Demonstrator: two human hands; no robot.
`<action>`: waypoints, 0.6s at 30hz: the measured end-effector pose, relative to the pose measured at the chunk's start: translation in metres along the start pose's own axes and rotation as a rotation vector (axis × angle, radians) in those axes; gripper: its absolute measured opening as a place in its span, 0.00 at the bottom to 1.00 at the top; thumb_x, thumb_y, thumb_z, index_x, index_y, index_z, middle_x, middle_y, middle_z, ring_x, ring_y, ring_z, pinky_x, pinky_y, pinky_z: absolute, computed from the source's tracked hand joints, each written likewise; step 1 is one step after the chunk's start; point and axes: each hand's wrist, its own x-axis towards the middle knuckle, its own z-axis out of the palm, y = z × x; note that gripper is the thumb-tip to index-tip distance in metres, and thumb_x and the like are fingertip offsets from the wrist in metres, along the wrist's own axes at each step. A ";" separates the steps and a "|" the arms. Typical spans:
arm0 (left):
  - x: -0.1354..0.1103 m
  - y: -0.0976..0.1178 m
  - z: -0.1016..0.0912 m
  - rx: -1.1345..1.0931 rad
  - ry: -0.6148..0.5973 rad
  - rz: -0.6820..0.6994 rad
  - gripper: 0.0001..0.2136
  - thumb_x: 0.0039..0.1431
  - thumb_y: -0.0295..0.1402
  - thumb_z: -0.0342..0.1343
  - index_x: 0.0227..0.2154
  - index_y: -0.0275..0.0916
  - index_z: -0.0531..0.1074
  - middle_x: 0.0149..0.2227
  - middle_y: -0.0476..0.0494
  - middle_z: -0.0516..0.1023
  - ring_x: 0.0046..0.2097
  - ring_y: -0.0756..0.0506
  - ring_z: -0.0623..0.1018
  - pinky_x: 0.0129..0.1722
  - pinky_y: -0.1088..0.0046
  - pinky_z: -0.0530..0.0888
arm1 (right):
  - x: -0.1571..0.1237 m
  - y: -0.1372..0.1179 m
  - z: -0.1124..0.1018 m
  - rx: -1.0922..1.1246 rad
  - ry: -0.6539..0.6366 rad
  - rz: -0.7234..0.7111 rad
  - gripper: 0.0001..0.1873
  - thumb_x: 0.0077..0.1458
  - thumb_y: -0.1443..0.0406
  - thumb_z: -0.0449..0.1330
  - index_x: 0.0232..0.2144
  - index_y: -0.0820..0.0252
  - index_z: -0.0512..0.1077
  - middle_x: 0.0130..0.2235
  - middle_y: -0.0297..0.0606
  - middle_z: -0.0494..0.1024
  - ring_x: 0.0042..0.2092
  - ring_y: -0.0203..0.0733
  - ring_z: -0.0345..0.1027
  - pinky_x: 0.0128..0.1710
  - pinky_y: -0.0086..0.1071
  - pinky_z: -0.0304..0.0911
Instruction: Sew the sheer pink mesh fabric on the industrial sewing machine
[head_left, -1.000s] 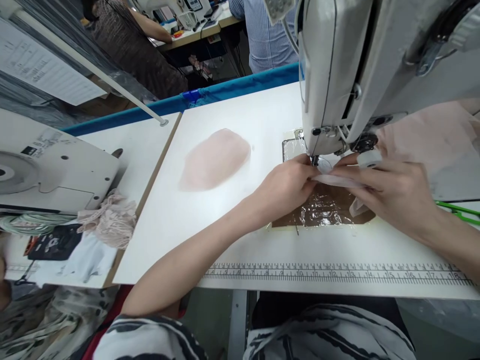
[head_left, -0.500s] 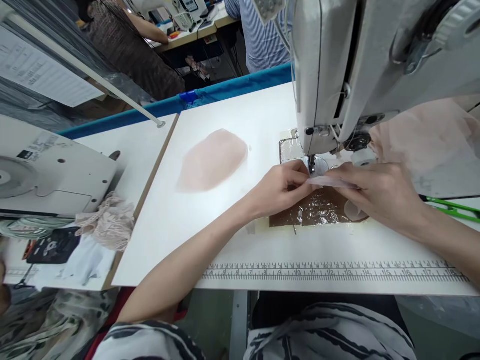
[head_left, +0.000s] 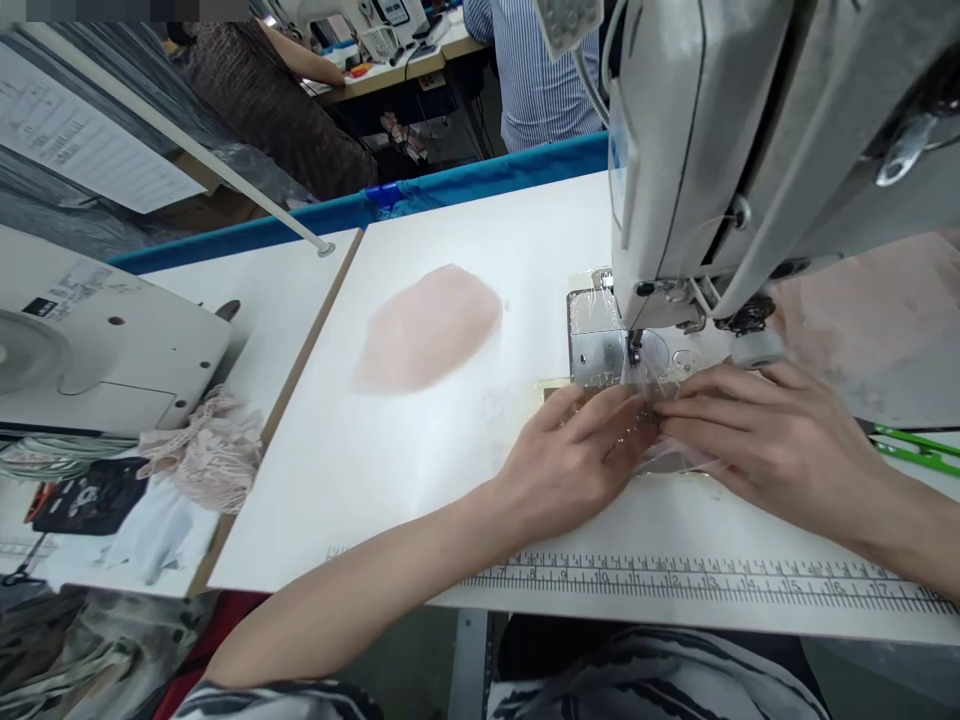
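Observation:
My left hand [head_left: 581,455] and my right hand [head_left: 765,435] meet just in front of the needle of a grey sewing machine [head_left: 750,150]. Between their fingertips lies a small, thin, pale fabric piece [head_left: 664,455], pinched and pressed flat on the tape-covered brown patch of the white table [head_left: 420,470]. Both hands have their fingers drawn together on that piece. The metal needle plate [head_left: 596,345] sits just beyond the fingers.
A pink fabric piece [head_left: 431,325] lies left of the machine. More pink fabric [head_left: 862,310] is heaped at the right, with green-handled snips [head_left: 911,445] below it. A printed ruler [head_left: 697,580] runs along the front edge. Another machine [head_left: 97,350] and lace scraps [head_left: 199,445] sit left. People work behind.
Both hands have drawn back toward me from under the needle, taking the small pale piece with them. The needle plate now shows.

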 end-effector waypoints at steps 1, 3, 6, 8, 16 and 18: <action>-0.001 0.000 -0.002 0.004 -0.032 -0.007 0.11 0.67 0.29 0.55 0.50 0.37 0.75 0.52 0.40 0.80 0.57 0.43 0.74 0.52 0.64 0.67 | 0.000 0.000 0.000 -0.005 -0.002 -0.002 0.20 0.64 0.75 0.51 0.33 0.52 0.79 0.40 0.32 0.84 0.44 0.45 0.75 0.42 0.43 0.66; -0.003 0.000 -0.004 -0.002 -0.084 -0.021 0.12 0.68 0.30 0.54 0.52 0.38 0.74 0.52 0.39 0.80 0.59 0.42 0.74 0.54 0.62 0.67 | -0.001 -0.001 0.001 -0.004 -0.011 -0.002 0.20 0.63 0.76 0.51 0.34 0.51 0.79 0.41 0.32 0.84 0.45 0.46 0.75 0.41 0.43 0.66; -0.004 -0.001 -0.004 -0.026 -0.117 -0.035 0.13 0.68 0.30 0.54 0.54 0.38 0.73 0.53 0.37 0.79 0.61 0.41 0.73 0.54 0.60 0.67 | -0.002 -0.002 0.002 0.028 -0.004 0.002 0.20 0.62 0.77 0.50 0.35 0.53 0.79 0.41 0.34 0.84 0.45 0.47 0.76 0.41 0.44 0.66; -0.005 -0.002 -0.003 -0.046 -0.126 -0.039 0.14 0.68 0.29 0.53 0.54 0.37 0.73 0.54 0.36 0.78 0.61 0.40 0.73 0.54 0.59 0.68 | -0.002 -0.001 0.003 0.036 -0.008 0.002 0.20 0.61 0.78 0.50 0.35 0.53 0.79 0.42 0.35 0.84 0.45 0.47 0.76 0.42 0.45 0.66; -0.001 -0.009 0.006 -0.054 -0.065 -0.087 0.13 0.69 0.28 0.50 0.52 0.38 0.75 0.53 0.37 0.79 0.59 0.41 0.75 0.53 0.59 0.67 | 0.001 0.005 0.009 -0.012 0.003 0.005 0.18 0.61 0.78 0.53 0.36 0.53 0.78 0.42 0.32 0.84 0.43 0.43 0.77 0.44 0.41 0.66; 0.001 -0.012 0.008 -0.059 -0.063 -0.104 0.13 0.70 0.28 0.50 0.51 0.38 0.75 0.53 0.38 0.80 0.59 0.42 0.75 0.54 0.59 0.65 | 0.002 0.008 0.011 -0.022 -0.012 0.008 0.18 0.61 0.77 0.53 0.36 0.52 0.78 0.42 0.32 0.84 0.42 0.43 0.77 0.43 0.42 0.66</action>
